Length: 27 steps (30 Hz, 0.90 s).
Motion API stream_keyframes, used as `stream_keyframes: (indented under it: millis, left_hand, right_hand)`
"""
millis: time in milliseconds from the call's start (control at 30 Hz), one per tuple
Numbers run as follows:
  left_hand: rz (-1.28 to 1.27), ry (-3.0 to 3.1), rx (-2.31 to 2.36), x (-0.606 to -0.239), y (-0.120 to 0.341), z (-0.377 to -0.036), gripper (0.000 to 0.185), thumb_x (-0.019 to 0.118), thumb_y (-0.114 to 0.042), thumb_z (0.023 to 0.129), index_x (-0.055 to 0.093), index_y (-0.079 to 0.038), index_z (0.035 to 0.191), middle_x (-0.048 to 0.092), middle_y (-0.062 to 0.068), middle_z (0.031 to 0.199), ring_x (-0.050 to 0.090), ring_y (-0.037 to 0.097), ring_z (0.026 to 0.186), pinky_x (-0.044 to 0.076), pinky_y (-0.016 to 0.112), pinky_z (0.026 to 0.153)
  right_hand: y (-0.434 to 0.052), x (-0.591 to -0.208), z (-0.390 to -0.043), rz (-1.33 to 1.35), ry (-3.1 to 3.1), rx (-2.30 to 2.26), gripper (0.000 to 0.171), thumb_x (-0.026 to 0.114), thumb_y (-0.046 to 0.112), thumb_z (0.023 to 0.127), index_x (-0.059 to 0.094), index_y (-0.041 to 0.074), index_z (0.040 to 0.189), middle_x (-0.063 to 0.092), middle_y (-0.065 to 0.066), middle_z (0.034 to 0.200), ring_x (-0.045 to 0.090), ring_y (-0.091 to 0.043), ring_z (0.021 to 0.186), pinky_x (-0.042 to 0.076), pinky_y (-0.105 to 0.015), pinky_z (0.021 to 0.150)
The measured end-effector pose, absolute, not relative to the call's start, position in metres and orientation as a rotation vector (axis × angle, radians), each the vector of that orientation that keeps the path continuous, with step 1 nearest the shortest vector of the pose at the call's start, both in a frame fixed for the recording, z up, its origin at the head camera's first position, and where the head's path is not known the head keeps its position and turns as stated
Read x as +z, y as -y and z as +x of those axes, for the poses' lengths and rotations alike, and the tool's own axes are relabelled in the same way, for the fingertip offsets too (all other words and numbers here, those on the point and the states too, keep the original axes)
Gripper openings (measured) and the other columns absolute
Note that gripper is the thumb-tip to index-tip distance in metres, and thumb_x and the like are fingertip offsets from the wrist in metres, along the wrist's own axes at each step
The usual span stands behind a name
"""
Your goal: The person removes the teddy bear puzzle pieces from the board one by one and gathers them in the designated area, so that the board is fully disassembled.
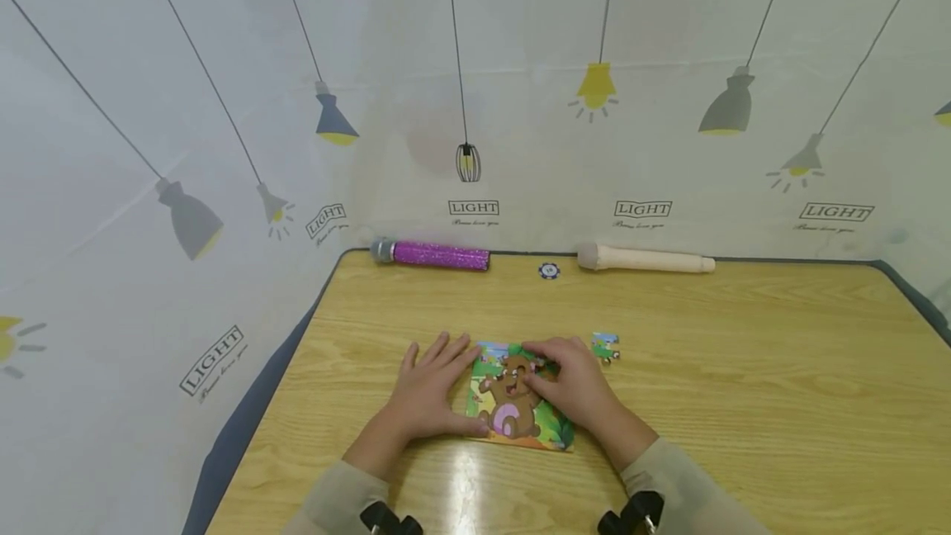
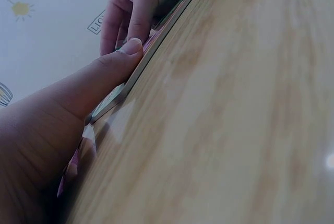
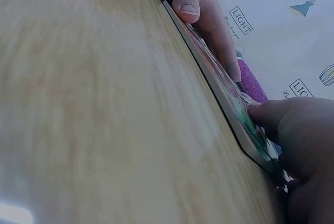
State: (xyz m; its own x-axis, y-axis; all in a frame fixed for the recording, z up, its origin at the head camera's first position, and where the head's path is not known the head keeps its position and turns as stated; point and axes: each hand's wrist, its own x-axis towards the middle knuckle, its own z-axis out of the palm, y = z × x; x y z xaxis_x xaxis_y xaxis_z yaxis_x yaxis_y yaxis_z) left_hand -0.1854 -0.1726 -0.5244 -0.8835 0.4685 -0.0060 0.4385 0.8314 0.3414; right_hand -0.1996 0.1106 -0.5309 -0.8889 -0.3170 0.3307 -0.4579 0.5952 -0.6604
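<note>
- Puzzle board (image 1: 520, 407) w/ bear pic is lying flat on the wooden table (image 1: 743, 370), lower centre of the head view.
- Left hand (image 1: 431, 390) is resting flat beside the board's left edge, fingers spread & straight, thumb pressing vs. the rim.
- Right hand (image 1: 575, 382) is lying over the board's right part, fingers curling down onto the pic; can't tell if it's pinching a piece.
- Loose piece (image 1: 605, 346) is sitting just right of that hand.
- Purple mic (image 1: 431, 253), small disc (image 1: 548, 271) & wooden roller (image 1: 645, 259) are lining the table's far edge, upper centre.
</note>
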Motion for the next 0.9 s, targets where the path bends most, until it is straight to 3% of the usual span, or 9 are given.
stream_keyframes:
  millis: [267,533,733,900]
  left_hand:
    - [0.741,-2.933,0.507,-0.523,0.172,-0.185,0.125,0.072,-0.091,0.068,0.035,-0.028,0.169,0.023,0.001,0.177,0.013,0.035,0.163,0.000,0.073,0.123]
    - [0.736,-2.916,0.518,-0.519,0.172,-0.184,0.124,0.074,-0.089,0.069,0.036,-0.028,0.169,0.023,0.001,0.177,0.013,0.035,0.163,0.000,0.074,0.123]
    - [0.732,-2.914,0.506,-0.516,0.172,-0.183,0.124,0.074,-0.090,0.069,0.036,-0.027,0.169,0.023,0.001,0.177,0.014,0.035,0.163,0.000,0.074,0.123]
    - [0.747,-2.913,0.523,-0.518,0.172,-0.184,0.124,0.073,-0.090,0.069,0.035,-0.027,0.169,0.024,0.002,0.177,0.014,0.036,0.163,0.000,0.074,0.123]
  right_hand:
    - [-0.110,-0.527,-0.198,0.618,2.661,1.170,0.058,0.091,0.014,0.087,0.070,0.003,0.140,0.077,-0.009,0.123,0.063,-0.024,0.102,0.053,-0.046,0.088]
    - [-0.109,-0.525,-0.197,0.558,2.711,1.203,0.056,0.091,0.016,0.087,0.071,0.004,0.138,0.076,-0.008,0.125,0.064,-0.026,0.108,0.054,-0.048,0.094]
    - [-0.109,-0.520,-0.195,0.524,2.709,1.256,0.053,0.092,0.016,0.085,0.075,0.004,0.134,0.077,-0.008,0.123,0.064,-0.025,0.105,0.055,-0.047,0.092]
    - [-0.109,-0.520,-0.197,0.610,2.759,1.121,0.051,0.089,0.019,0.090,0.072,0.004,0.137,0.076,-0.010,0.125,0.064,-0.027,0.109,0.053,-0.049,0.096]
